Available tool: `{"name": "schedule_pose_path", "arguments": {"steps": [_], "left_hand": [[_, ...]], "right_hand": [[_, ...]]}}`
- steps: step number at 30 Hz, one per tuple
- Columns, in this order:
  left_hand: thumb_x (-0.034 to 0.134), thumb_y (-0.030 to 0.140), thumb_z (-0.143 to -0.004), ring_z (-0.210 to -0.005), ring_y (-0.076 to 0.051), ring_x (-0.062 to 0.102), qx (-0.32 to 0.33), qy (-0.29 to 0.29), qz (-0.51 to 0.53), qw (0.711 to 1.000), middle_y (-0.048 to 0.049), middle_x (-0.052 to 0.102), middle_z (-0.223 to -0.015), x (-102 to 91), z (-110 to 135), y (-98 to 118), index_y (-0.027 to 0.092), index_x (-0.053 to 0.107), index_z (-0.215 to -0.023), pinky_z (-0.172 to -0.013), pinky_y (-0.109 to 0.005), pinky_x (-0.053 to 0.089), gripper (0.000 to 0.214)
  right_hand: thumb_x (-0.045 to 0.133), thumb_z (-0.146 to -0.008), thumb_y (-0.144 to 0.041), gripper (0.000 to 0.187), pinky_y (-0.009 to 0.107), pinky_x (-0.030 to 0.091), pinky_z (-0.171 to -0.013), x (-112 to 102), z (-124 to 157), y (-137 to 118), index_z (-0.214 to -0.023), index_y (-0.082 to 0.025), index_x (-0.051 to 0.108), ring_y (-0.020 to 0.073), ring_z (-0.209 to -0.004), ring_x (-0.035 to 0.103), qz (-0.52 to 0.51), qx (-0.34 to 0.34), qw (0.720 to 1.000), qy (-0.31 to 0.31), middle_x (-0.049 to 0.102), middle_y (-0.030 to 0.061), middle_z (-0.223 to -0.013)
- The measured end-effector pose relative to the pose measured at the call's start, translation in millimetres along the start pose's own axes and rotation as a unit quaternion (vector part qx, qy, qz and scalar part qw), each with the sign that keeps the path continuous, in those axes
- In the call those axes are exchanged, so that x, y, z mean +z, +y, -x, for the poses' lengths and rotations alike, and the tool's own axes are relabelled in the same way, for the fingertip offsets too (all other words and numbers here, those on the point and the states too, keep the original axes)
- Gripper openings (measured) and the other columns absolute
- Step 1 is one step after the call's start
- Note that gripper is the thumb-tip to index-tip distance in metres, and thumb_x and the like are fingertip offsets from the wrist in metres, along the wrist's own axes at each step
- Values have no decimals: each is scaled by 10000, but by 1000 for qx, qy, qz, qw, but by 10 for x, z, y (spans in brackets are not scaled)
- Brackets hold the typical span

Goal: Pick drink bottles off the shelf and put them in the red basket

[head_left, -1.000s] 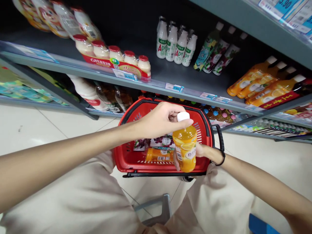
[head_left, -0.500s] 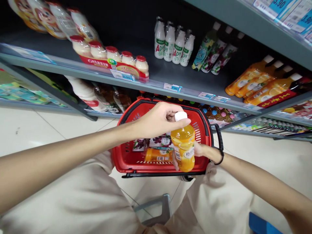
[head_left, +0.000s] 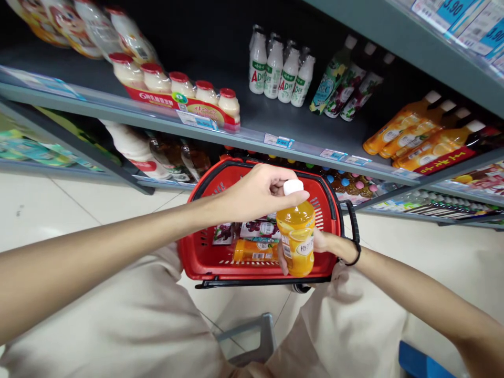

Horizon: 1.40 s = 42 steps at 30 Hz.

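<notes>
An orange juice bottle (head_left: 297,231) with a white cap stands nearly upright over a red shopping basket (head_left: 197,265). Around its neck, just under the cap, my left hand (head_left: 255,191) is closed, with the thumb laid across the front. My right hand (head_left: 321,241) grips the lower body from behind, its fingertips showing at the bottle's left side; most of that hand is hidden. Inside the basket lie another orange juice bottle (head_left: 252,251) on its side and bottles with grape-printed labels (head_left: 258,229).
Ahead, a grey shelf (head_left: 252,126) holds a red-capped multipack (head_left: 177,92), small white bottles (head_left: 279,71) and more orange juice bottles (head_left: 425,128). The basket's black handle (head_left: 352,223) sticks out at right. A grey stool-like frame (head_left: 255,336) stands between my legs, a blue object (head_left: 423,362) lower right.
Both hands keep the same hold on the bottle. The view has shifted very slightly; nothing else visibly differs.
</notes>
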State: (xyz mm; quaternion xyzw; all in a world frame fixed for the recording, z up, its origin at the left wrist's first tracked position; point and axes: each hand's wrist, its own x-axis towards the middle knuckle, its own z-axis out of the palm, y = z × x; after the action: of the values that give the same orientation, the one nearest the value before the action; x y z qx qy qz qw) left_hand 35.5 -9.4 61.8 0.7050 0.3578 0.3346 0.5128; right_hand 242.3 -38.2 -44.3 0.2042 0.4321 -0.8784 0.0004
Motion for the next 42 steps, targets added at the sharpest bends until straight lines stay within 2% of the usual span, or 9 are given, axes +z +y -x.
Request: {"name": "schedule_pose_path", "arguments": {"steps": [3,6,16,20,23,29,34,39,42], "left_hand": [[686,425,-873,-568,-105,508,4,-1,0,1000,-16,599,-662,-11,-10,-20,106,689,-835,-472,-189,357,321],[680,428,-876,-567,-105,508,5,-4,3,1000,-15,598,-660,-13,-22,-38,109,686,-829,-474,-190,360,322],[672,426,-890,-566,-105,516,18,2,-16,1000,-13,607,-651,-22,-6,-62,110,690,-822,-476,-191,344,324],[665,422,-896,-562,-101,503,17,3,-21,1000,-13,607,-649,-31,-11,-51,106,696,-828,-474,-192,340,325],[662,426,-900,-571,-103,509,14,2,-21,1000,-14,611,-657,-34,-13,-55,105,700,-839,-477,-193,343,329],[662,434,-905,-589,-109,528,20,2,-27,999,-20,628,-681,-34,-8,-79,106,703,-857,-488,-195,355,334],[657,431,-907,-578,-106,520,17,1,-30,999,-21,630,-679,-38,-6,-69,106,707,-860,-482,-196,344,332],[666,436,-897,-576,-108,524,11,0,-24,1000,-20,633,-681,-40,-12,-66,116,699,-847,-483,-197,351,326],[674,437,-894,-580,-110,529,12,0,-18,1000,-21,633,-679,-42,-14,-72,118,697,-839,-484,-196,356,325]], "right_hand": [[433,-785,-780,673,368,577,-629,-108,29,114,-804,-138,632,207,-612,618,-28,11,1000,-9,710,157,-770],[401,-816,-787,712,388,587,-669,-137,44,137,-826,-121,653,212,-621,633,-32,14,999,-6,714,167,-782],[389,-745,-802,703,394,574,-635,-47,18,52,-922,-153,590,232,-646,632,-5,16,1000,17,704,158,-811],[381,-753,-809,691,412,585,-684,-80,24,83,-907,-163,574,273,-763,670,-20,32,999,16,700,170,-819],[379,-767,-805,689,440,589,-729,-122,39,111,-890,-156,578,271,-740,676,-36,57,998,3,702,178,-825],[389,-748,-840,750,418,593,-660,-135,47,127,-915,-141,604,238,-632,647,-24,53,998,16,723,189,-860],[345,-761,-851,799,431,592,-677,-107,37,116,-977,-131,617,234,-610,636,-7,28,1000,12,722,181,-853],[318,-778,-856,795,413,586,-702,-97,42,91,-904,-140,638,226,-622,628,4,24,1000,5,682,134,-733],[284,-775,-899,856,393,582,-682,-86,43,68,-862,-135,660,216,-618,619,18,22,1000,-3,671,125,-708]]}}
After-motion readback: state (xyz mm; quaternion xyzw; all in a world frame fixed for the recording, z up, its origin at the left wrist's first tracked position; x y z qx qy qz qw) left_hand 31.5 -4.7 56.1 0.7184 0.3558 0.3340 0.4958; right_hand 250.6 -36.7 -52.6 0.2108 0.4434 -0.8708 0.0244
